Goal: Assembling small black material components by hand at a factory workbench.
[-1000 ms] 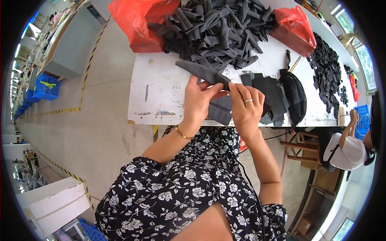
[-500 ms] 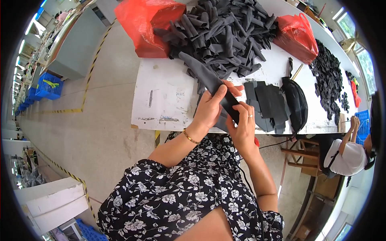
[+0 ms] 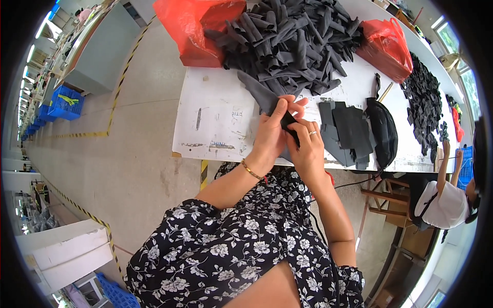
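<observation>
A dark grey fabric strip [image 3: 256, 90] is held in both hands above the near edge of the white table [image 3: 205, 110]. My left hand [image 3: 268, 131] grips its middle, thumb on top; the strip's far end angles up and left toward a big heap of similar dark fabric pieces [image 3: 287, 43]. My right hand [image 3: 306, 149], with a ring on one finger, pinches the near end, which looks folded between the hands. Fingers partly hide that end. Flat black pieces [image 3: 352, 128] lie stacked to the right, beside a black zipped pouch [image 3: 382, 134].
Red plastic bags stand at the heap's left [image 3: 197, 31] and right [image 3: 385, 49]. Small black pieces [image 3: 423, 102] are heaped farther right. A person in white [image 3: 444, 200] sits there, near a wooden stool [image 3: 387, 197]. Blue crates [image 3: 67, 105] are on the floor at far left.
The strip's near end, stretched out straight before, now looks shorter and folded between my hands. My fingers have moved closer together. The whole view has shifted slightly.
</observation>
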A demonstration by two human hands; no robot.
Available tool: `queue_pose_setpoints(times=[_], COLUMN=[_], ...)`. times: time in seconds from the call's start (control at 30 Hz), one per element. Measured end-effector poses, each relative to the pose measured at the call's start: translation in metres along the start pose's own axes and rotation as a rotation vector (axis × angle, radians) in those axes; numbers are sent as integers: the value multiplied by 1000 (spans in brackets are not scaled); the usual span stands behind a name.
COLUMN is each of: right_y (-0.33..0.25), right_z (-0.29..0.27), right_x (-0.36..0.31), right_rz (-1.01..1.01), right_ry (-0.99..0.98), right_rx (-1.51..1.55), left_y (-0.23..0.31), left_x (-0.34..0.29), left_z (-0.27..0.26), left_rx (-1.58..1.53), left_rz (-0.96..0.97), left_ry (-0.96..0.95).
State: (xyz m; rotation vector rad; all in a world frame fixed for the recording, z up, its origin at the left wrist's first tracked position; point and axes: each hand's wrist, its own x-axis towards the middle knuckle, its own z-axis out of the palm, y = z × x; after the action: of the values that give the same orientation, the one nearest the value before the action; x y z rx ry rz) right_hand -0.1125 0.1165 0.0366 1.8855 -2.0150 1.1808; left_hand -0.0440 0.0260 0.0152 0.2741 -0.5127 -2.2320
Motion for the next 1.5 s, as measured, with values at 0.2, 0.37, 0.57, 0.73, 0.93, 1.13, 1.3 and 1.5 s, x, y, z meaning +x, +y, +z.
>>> queue_pose_setpoints(times=[0.2, 0.37, 0.57, 0.73, 0.93, 1.13, 1.3, 1.5], right_y=[3, -2, -2, 0, -1, 11, 41, 32], right_z=[-6, -5, -3, -3, -15, -17, -22, -16], right_x=[-8, 0, -6, -11, -2, -3, -24, -22], right_rz=[-19, 49, 58, 151, 173, 167, 303, 305], right_ry=[-45, -70, -24, -27, -67, -96, -39, -231], right_rx=[35, 47, 24, 105, 49, -58, 30, 174], left_y=[21, 16, 12, 14, 15, 5, 40, 99], left_x=[12, 8, 8, 8, 19, 14, 25, 58], left_z=[-8, -7, -15, -19, -21, -19, -102, -157], left_rx=[97, 30, 43, -32, -66, -5, 1145, 2148], left_rz=[21, 122, -25, -41, -181, -132, 564, 392], left_ry=[5, 56, 14, 55, -5, 28, 344, 434])
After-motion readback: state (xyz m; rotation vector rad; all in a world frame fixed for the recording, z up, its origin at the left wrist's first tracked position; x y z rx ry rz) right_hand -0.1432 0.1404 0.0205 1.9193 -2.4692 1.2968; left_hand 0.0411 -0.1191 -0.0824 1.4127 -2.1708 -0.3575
